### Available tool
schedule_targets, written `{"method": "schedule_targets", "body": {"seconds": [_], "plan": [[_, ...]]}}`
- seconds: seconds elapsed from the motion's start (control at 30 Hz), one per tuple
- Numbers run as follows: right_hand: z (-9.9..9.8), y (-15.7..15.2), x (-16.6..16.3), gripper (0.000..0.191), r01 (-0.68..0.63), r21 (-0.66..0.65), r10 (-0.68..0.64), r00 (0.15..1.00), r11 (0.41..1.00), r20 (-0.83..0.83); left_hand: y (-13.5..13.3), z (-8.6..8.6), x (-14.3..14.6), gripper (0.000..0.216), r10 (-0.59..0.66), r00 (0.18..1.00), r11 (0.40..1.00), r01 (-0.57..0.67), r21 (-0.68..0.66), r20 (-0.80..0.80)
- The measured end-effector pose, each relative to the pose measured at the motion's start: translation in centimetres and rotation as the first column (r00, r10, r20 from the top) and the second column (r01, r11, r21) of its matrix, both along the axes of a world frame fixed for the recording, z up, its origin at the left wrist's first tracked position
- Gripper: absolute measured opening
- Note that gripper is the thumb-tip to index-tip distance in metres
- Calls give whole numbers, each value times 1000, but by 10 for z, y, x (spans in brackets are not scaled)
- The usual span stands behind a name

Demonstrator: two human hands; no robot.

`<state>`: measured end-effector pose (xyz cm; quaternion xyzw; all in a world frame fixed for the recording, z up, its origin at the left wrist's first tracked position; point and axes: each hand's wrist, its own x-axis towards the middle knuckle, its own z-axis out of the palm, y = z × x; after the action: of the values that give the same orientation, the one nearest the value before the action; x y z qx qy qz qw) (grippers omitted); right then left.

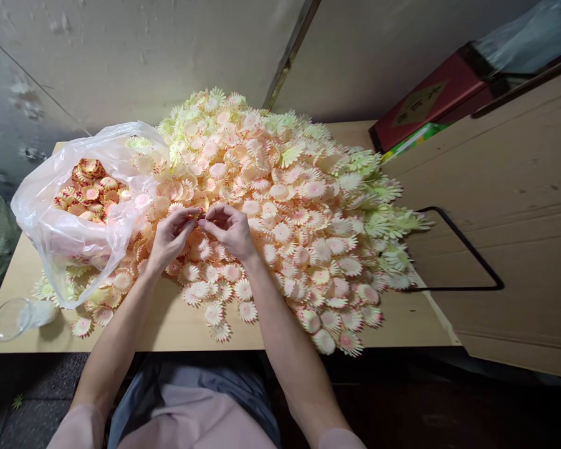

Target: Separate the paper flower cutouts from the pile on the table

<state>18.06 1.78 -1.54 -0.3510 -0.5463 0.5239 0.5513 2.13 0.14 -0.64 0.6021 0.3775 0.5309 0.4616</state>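
Observation:
My left hand (pixel 172 236) and my right hand (pixel 230 232) meet fingertip to fingertip above a large heap of artificial flower pieces (pixel 283 232). Both are closed in a pinch, thumb against fingers. Whatever lies between the fingertips is too small and hidden to name. The heaped pieces are round, pale pink and cream, with fringed edges. Just left of my left hand stands a translucent plastic bag (pixel 42 193), its mouth wide. Inside it are many tightly curled flower pieces (pixel 91 193) in yellow with dark red edges.
A clear plastic cup (pixel 12 319) lies on its side at the left end of the wooden table (pixel 163 330). On the right, a cardboard sheet (pixel 505 249) with a black metal bracket (pixel 472 246) borders the heap. A red box (pixel 430 100) sits behind; a wall closes the back.

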Motion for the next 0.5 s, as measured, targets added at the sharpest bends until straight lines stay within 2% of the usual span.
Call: {"method": "schedule_targets", "body": {"seconds": [0.13, 0.23, 0.33, 0.4, 0.47, 0.5], "plan": [[3, -2, -1, 27, 59, 3, -59, 998, 998, 19, 1, -2, 0, 25, 6, 1000, 1000, -6, 6, -25], [8, -3, 1, 31, 241, 20, -242, 969, 970, 40, 2, -4, 0, 25, 41, 998, 999, -41, -1, -57], [17, -1, 10, 36, 401, 159, -412, 910, 902, 45, 3, -6, -1, 25, 59, 997, 998, -59, 2, -53], [26, -5, 19, 40, 431, 256, -462, 883, 866, 78, 3, -7, -2, 24, 57, 997, 998, -57, 10, -55], [36, -17, 30, 36, 436, 295, -483, 869, 850, 107, 3, -8, -2, 23, 53, 997, 999, -52, 16, -60], [42, -28, 36, 45, 424, 298, -472, 875, 855, 110, 2, -8, -2, 23, 51, 997, 999, -50, 17, -62]]}}
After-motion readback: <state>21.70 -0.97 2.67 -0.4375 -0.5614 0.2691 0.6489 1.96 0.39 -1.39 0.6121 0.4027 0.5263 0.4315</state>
